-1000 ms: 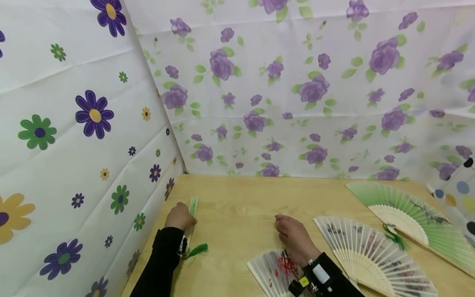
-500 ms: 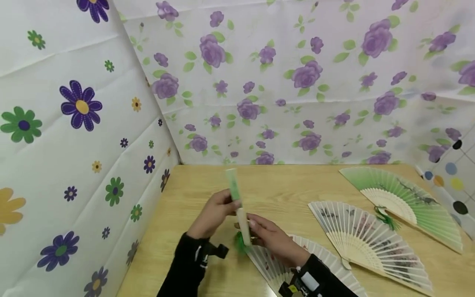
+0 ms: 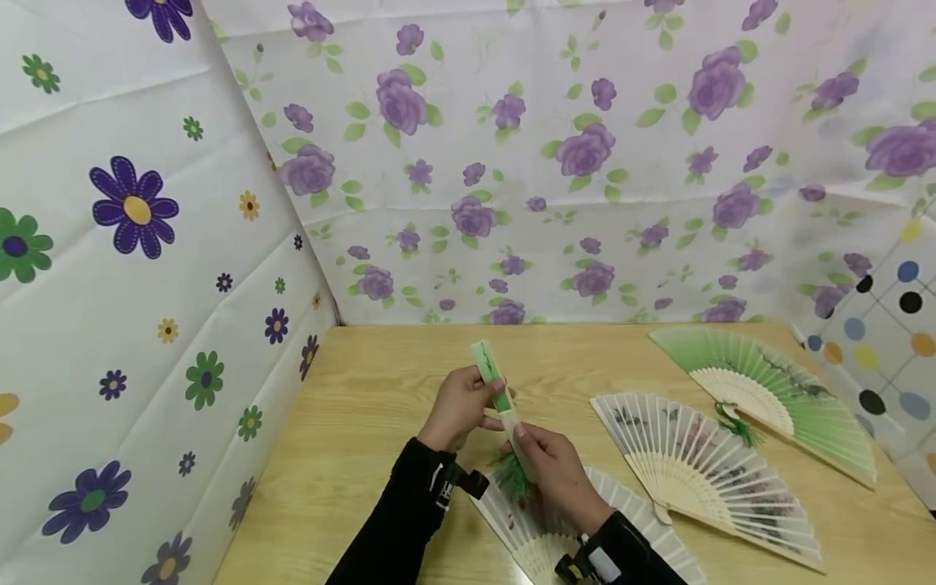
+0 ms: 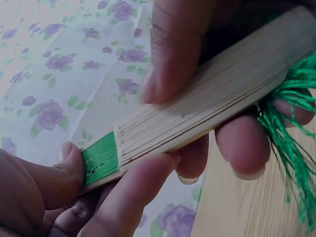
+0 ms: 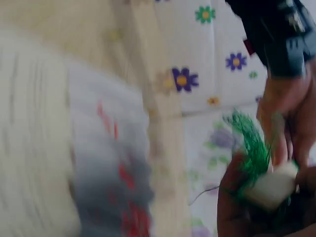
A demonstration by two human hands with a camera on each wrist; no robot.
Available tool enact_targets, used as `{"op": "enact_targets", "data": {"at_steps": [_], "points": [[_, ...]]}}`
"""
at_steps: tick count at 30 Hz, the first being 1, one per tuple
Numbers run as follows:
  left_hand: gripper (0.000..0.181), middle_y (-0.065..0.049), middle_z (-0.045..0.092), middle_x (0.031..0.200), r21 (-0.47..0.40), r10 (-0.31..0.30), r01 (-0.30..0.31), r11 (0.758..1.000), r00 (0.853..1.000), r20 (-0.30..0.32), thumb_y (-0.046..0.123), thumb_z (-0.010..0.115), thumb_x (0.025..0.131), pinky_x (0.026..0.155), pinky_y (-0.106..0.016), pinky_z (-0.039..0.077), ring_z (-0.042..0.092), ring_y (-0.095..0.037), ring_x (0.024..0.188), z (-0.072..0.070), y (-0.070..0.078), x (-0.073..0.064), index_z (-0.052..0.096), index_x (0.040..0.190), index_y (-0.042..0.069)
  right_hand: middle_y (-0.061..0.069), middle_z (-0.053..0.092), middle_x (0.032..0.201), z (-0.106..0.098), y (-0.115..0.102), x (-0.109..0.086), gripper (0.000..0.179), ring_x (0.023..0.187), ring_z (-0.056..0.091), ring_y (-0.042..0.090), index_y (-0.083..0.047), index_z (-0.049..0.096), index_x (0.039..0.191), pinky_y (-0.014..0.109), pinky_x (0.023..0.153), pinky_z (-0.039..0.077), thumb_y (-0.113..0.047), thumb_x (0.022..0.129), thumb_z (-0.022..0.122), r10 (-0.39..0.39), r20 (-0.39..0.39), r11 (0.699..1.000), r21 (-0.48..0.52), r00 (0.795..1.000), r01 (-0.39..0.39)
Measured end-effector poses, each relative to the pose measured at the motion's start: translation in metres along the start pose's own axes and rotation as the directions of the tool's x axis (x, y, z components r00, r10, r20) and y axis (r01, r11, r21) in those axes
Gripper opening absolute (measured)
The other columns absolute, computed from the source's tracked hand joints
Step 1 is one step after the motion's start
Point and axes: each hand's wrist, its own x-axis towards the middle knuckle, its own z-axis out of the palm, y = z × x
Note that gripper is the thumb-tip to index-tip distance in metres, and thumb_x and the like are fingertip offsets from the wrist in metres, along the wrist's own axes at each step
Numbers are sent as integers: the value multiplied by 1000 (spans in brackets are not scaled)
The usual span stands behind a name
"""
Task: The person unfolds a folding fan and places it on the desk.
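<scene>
Where floral cloth [image 3: 537,162] backs the wooden table [image 3: 366,398], both grips [image 3: 455,410] [image 3: 559,473] pinch a folded fan [image 3: 506,410].

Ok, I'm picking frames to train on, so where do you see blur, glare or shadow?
Head: mostly crisp, folded fan included; small glare at the bottom edge beside the nearest open fan. Left wrist: folded fan's slats readable, right hand partly shadowed. Right wrist: that open fan badly smeared, green tassel soft.
</scene>
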Motion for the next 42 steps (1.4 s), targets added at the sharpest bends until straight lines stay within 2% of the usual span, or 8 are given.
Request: {"op": "enact_targets", "data": {"at_steps": [3,7,16,19,22,26,31,42], "points": [[26,-31,73,139,-21,-19,19,1000,1000,13,6,56,120,83,-41,77,78,-40,122,4,0,4,66,139,-8,15,81,135,-7,4,3,48,128,74,26,-5,83,126,36,97,63,-42,123,53,-27,-31,999,20,999,28],[30,-32,66,143,-45,10,-10,999,1000,1,5,54,121,87,-43,77,76,-46,125,11,0,6,60,146,-9,15,83,130,-9,8,5,38,128,76,31,-6,82,134,44,104,67,-33,122,57,-34,-149,998,53,988,43],[43,-32,62,154,-183,67,-69,981,998,-18,7,51,122,96,-40,76,69,-46,142,19,-8,2,54,164,0,23,65,161,-19,2,3,44,158,57,41,1,73,145,59,134,51,-32,124,53,-23,-256,964,250,966,89],[45,-32,61,155,-204,108,-107,973,994,-7,6,50,122,98,-40,75,68,-45,142,16,-5,2,52,166,1,18,76,128,-30,-4,4,41,119,75,26,-3,80,130,42,105,64,-38,120,62,-43,-229,970,223,972,96],[46,-32,60,156,-216,124,-116,970,992,27,4,50,122,101,-39,74,69,-40,140,14,-3,3,50,168,1,8,61,90,-47,-6,7,41,79,56,14,-4,77,104,33,73,49,-42,115,69,-53,-166,986,145,985,77],[48,-32,61,156,-201,119,-110,973,992,35,3,52,121,101,-38,74,73,-31,133,13,-7,-1,48,169,3,2,55,85,-66,-4,6,37,80,51,15,-4,75,104,37,74,41,-40,112,74,-50,-27,995,82,998,52],[46,-30,67,150,-198,91,-90,976,996,-4,4,54,120,91,-37,76,76,-26,121,13,-15,-5,51,167,4,2,60,89,-70,-1,7,40,82,53,19,0,76,127,42,77,52,-37,112,76,-37,88,995,93,995,29],[35,-16,78,124,-242,24,-9,970,998,58,9,65,117,94,-35,75,79,-15,104,28,-20,5,64,149,-5,2,67,85,-73,-3,18,23,81,69,18,0,77,114,33,79,69,-24,110,78,43,-26,994,104,999,-40]]}}
